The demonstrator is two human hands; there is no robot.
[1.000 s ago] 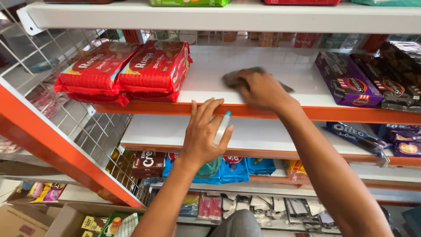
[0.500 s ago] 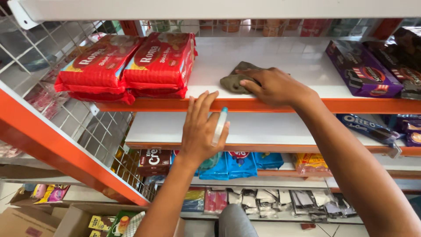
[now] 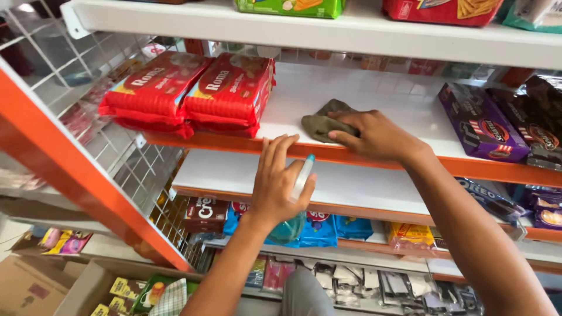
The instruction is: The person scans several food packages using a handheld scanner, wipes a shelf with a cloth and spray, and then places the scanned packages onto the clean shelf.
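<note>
Two hands | right hand pressing cloth near shelf edge

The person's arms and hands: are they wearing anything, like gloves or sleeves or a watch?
No gloves. Both the left hand and the right hand are bare, with short, plain fingernails and no rings that show. The forearms are bare too, with no sleeves reaching into view and no watch or bracelet on either wrist. The arms look slim and long. What is worn higher up is out of the picture.
</note>
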